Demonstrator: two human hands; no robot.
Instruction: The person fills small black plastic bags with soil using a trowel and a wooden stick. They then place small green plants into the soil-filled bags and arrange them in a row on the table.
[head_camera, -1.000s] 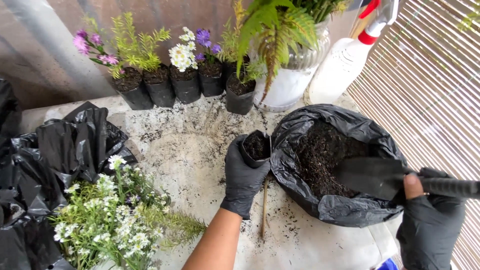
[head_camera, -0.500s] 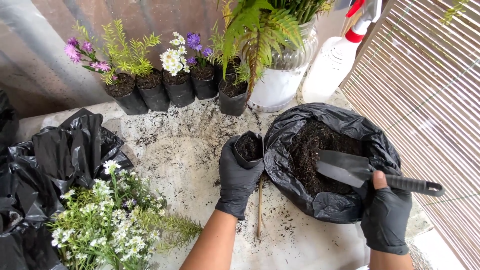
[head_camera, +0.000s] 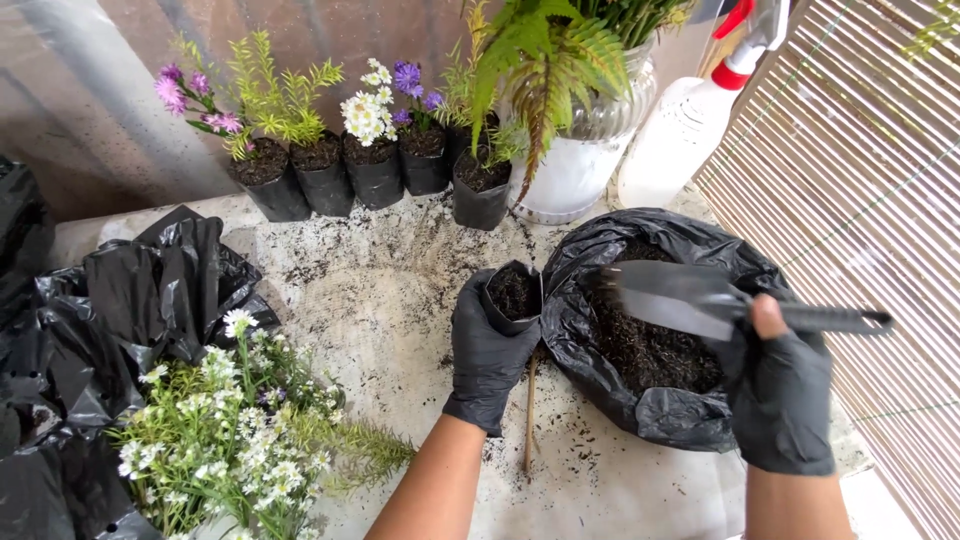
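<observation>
Broadly, a pale, soil-flecked table top (head_camera: 370, 300) fills the middle of the frame, with a slatted bamboo blind (head_camera: 860, 180) down the right edge; crumpled black plastic sheeting (head_camera: 110, 330) occupies the left side, and a clump of white-flowered plants (head_camera: 235, 430) lies in the lower left, partly on that sheeting; a black bag of dark soil (head_camera: 650, 330), mouth rolled open, sits right of centre on the table; a white ribbed pot with a fern (head_camera: 570, 150) stands at upper centre, and a white spray bottle with a red trigger (head_camera: 690, 120) just to its right; a row of small black nursery bags (head_camera: 370, 170) with purple, white and green plants lines the upper left to centre along the wall; the left hand (head_camera: 490, 350), in a black glove, is at centre, its fingers wrapped around a small black grow bag (head_camera: 513, 295) part-filled with soil, held upright just beside the left rim of the soil bag; the right hand (head_camera: 780, 390), also black-gloved, is at lower right, clenched around the handle of a dark trowel (head_camera: 680, 295), thumb laid on top; the trowel's blade reaches leftward over the open soil bag, its tip near the small grow bag; a thin wooden stick (head_camera: 530, 415) lies on the table below the left hand.
</observation>
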